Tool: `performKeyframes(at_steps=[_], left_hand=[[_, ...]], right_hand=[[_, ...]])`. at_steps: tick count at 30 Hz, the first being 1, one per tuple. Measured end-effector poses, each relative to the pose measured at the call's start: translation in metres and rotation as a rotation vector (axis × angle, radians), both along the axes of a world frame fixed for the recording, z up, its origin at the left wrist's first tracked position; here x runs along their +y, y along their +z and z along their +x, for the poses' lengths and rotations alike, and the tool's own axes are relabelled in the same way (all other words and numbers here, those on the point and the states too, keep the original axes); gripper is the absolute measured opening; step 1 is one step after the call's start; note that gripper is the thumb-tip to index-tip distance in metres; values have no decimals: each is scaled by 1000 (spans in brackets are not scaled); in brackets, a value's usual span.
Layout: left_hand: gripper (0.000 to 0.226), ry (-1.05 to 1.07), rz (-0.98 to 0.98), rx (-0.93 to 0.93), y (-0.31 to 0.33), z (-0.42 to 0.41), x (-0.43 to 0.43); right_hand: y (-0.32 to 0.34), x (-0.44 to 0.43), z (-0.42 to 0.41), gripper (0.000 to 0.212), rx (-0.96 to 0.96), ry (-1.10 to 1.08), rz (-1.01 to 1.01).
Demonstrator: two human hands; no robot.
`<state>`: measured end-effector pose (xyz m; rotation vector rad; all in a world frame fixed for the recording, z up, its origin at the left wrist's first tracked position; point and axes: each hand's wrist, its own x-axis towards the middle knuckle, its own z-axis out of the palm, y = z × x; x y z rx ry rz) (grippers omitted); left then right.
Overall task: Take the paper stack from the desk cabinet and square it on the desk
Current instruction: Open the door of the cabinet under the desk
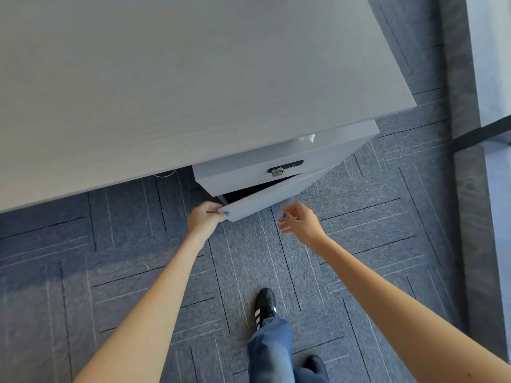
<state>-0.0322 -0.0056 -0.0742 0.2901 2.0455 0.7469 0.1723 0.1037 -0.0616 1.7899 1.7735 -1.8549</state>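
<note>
A grey cabinet [318,145] stands under the right end of the grey desk [166,78]. Its lower door [265,197] is swung partly open, and a dark gap shows behind it. My left hand [206,217] grips the free left edge of that door. In the air just right of the door, my right hand [300,219] hovers with its fingers apart and nothing in it. No paper stack is visible; the cabinet's inside is dark.
A black lock handle [284,167] sits on the drawer front above the door. Grey-blue carpet tiles [110,272] cover the floor. My leg and black shoe [265,305] stand below the cabinet. A second desk edge [495,64] lies at the far right.
</note>
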Motion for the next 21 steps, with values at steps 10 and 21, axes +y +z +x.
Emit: performKeyframes(at_steps=[10, 21], left_hand=[[29, -181, -66, -117, -6, 70, -48], [53, -324, -34, -212, 5, 133, -64]], right_hand=[[6, -35, 38, 87, -212, 874, 667], [-4, -55, 89, 59, -293, 1179, 997]])
